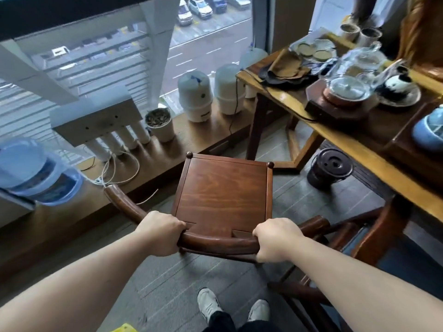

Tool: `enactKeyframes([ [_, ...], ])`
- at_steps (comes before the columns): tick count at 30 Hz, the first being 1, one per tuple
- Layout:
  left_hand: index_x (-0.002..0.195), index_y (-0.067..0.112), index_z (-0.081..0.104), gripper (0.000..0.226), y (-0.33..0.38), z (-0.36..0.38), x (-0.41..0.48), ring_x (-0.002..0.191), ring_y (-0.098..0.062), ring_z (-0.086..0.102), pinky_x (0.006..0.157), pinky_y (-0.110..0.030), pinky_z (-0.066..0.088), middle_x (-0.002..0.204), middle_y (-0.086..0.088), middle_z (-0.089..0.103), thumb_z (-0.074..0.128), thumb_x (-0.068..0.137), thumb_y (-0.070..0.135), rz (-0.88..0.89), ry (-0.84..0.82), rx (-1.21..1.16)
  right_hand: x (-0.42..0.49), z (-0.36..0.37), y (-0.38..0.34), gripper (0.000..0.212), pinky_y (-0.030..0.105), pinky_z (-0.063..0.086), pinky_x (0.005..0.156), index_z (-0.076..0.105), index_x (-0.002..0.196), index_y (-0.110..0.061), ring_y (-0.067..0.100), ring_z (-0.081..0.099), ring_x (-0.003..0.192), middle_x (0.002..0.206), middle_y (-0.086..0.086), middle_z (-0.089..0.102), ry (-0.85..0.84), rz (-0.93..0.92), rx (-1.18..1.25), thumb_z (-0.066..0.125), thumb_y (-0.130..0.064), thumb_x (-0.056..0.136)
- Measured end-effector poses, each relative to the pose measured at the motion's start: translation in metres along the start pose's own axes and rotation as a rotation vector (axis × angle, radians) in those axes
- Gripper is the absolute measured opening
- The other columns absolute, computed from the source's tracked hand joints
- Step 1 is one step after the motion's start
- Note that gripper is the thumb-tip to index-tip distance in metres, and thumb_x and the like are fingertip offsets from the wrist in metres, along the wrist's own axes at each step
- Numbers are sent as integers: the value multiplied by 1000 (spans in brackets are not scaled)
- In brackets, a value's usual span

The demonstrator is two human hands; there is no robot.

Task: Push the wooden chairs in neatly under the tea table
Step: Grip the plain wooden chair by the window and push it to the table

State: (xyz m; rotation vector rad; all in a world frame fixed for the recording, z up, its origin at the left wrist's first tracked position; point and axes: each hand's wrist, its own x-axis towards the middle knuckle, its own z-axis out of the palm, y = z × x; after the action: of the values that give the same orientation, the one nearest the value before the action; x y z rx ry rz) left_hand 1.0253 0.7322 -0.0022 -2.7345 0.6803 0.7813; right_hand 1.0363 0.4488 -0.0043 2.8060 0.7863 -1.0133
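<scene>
With my left hand (160,232) and right hand (278,239) both closed on the back rail of the chair (223,190) at frame centre, I'd swing it right and slide it squarely under the bench (287,99) at upper right.

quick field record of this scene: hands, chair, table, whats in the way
left hand: gripping the chair's curved back rail
right hand: gripping the same rail
wooden chair: out on the floor, seat not under the table
tea table: to the right, holding a glass teapot
obstacle: dark lidded bucket on the floor beside the table
</scene>
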Motion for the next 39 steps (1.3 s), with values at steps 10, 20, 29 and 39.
enactKeyframes([
  [10, 95, 31, 58, 23, 62, -50, 65, 84, -21, 65, 70, -34, 51, 89, 6, 69, 53, 73, 38, 163, -20, 118, -54, 24, 69, 17, 32, 45, 66, 53, 78, -29, 24, 57, 74, 76, -5, 59, -9, 163, 136, 59, -41, 68],
  [20, 91, 26, 59, 23, 54, -81, 118, 77, -25, 65, 60, -32, 44, 83, 3, 68, 52, 72, 36, 352, 12, 283, -58, 24, 75, 25, 32, 48, 63, 63, 84, -26, 22, 61, 77, 78, -7, 63, -16, 360, 246, 60, -44, 66],
  [29, 93, 26, 61, 26, -2, -88, 146, 75, -25, 64, 60, -31, 44, 83, 3, 68, 50, 72, 37, 539, 28, 409, -29, 20, 21, 41, 36, 52, 75, 67, 97, -27, 25, 64, 86, 89, -4, 70, 43, 530, 373, 61, -50, 64],
  [39, 81, 30, 43, 10, -13, -85, 141, 78, -25, 64, 61, -31, 42, 85, 3, 68, 49, 73, 29, 621, 2, 398, -33, 19, -12, 28, 34, 46, 77, 64, 92, -26, 27, 62, 90, 91, -1, 68, 34, 589, 423, 61, -44, 70],
])
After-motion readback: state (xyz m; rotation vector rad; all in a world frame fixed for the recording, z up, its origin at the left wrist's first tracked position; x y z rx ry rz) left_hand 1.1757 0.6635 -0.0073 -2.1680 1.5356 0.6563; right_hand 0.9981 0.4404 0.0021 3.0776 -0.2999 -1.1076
